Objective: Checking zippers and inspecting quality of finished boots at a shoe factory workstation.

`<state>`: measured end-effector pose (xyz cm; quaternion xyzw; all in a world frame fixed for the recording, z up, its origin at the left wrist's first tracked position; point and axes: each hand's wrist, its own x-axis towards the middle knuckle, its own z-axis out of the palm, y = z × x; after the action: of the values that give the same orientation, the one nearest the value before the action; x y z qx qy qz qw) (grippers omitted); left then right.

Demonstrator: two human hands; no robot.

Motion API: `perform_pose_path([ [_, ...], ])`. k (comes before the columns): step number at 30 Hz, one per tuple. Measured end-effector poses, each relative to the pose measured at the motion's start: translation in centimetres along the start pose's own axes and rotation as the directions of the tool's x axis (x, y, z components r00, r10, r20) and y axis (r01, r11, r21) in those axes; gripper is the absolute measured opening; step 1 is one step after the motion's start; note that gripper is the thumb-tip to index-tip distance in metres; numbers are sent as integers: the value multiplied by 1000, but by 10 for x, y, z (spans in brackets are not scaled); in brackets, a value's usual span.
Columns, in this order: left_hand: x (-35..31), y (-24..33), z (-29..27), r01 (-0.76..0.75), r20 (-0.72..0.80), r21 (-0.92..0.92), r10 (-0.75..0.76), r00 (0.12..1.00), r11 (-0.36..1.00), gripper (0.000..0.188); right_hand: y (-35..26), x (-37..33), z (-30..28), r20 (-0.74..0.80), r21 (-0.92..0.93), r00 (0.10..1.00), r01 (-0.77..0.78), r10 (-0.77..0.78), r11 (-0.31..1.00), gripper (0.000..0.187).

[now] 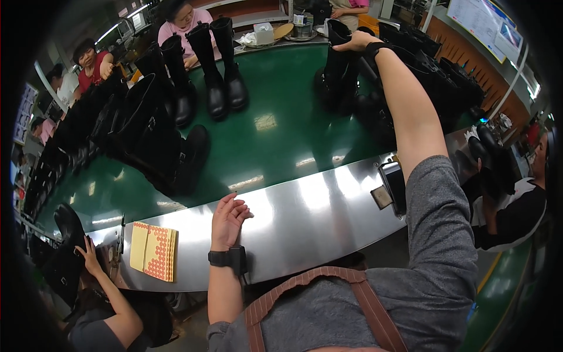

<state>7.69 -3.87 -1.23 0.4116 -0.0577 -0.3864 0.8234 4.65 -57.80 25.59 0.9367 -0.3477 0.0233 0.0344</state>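
A heathered dark-grey short-sleeved fabric top (443, 220) covers the torso, crossed by brown apron straps (377, 312) with thin pale stripes. Both wrists wear black bands — a boxy black wrist device (237, 260) beside the bare left hand (230, 217), a plain-looking black wristband (375, 50) beside the bare right hand (356, 41).

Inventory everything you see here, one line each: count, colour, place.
Tall buckled boots: many, black, mostly on table
Glossy tabletop: one, green, centre
Curved metal strip: one, silver, near edge
Rectangular sticker pad: one, yellow with red circles, strip's left
Small box: one, white, far edge
Rectangular board: one, mostly white, upper right
Co-workers: several, varied clothing, around table
Far-side clutter: several, mixed, unclear
Pinstriped apron: one, brown, lower centre
Left hand: one, black wristband, over strip
Right hand: one, black wristband, gripping boot top
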Motion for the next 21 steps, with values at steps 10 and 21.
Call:
perform_pose_path([
  [10, -5, -8, 9, -109, 17, 161, 108, 994, 981, 24, -32, -117, 43, -680, 164, 733, 161, -6, 973, 53],
  [21, -54, -18, 161, -680, 490, 721, 596, 637, 134, 131, -98, -354, -41, -384, 467, 777, 629, -499, 621, 37],
])
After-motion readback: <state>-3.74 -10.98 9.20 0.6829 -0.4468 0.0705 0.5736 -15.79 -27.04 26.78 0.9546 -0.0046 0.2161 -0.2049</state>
